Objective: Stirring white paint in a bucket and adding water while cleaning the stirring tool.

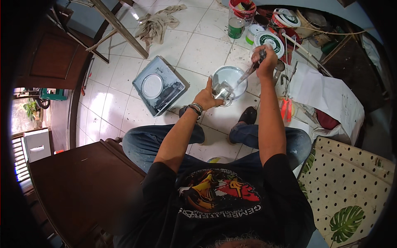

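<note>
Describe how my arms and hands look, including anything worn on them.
Both arms wear short black sleeves ending near the elbows, leaving the forearms bare. The left hand is ungloved, with a silvery, link-like bracelet and a dark band at its wrist. The right hand is also ungloved, with no bracelet visible.

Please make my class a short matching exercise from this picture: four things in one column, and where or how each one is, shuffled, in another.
Column one
1. Left hand
2. Right hand
3. Grey tray
4. Cloth

Column two
A. Crumpled on the tiled floor
B. Gripping a long tool that slants down toward the bucket
C. Bearing a pale round disc
D. Holding a shiny metal container at the bucket

Right pairs: 1-D, 2-B, 3-C, 4-A
</note>
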Demonstrator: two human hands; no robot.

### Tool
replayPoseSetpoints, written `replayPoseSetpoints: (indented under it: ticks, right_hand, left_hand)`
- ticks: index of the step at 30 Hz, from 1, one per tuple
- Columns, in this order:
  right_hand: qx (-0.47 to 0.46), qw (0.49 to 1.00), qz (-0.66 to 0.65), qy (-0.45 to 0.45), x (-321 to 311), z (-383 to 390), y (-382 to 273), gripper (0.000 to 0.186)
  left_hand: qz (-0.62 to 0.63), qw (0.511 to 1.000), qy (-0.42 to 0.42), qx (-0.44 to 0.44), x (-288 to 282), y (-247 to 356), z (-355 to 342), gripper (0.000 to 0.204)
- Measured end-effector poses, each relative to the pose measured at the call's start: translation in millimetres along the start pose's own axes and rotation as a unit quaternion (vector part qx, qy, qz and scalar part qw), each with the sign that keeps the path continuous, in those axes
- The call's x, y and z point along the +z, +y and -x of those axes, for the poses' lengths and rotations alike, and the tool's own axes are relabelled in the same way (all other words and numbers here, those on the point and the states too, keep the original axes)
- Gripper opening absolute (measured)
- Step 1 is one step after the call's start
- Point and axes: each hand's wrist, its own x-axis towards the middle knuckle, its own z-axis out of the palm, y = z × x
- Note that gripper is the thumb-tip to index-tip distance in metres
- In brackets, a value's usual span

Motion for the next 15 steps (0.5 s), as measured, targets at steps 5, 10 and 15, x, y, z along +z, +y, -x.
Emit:
replayPoseSetpoints:
  ticks: [5, 10, 15]
  right_hand:
    - [-0.042, 0.998, 0.038, -0.029, 8, 11, 4, 0.046]
    - [-0.011, 0.993, 0.068, -0.092, -13, 27, 38, 0.049]
    - [-0.041, 0.992, 0.102, -0.06, -5, 8, 7, 0.049]
  left_hand:
    - [-0.019, 1.0, 0.007, -0.014, -5, -2, -6, 0.124]
    - [-0.038, 0.999, -0.004, -0.027, -9, 1, -10, 0.125]
    - [-0.022, 0.998, -0.025, -0.046, -18, 7, -11, 0.126]
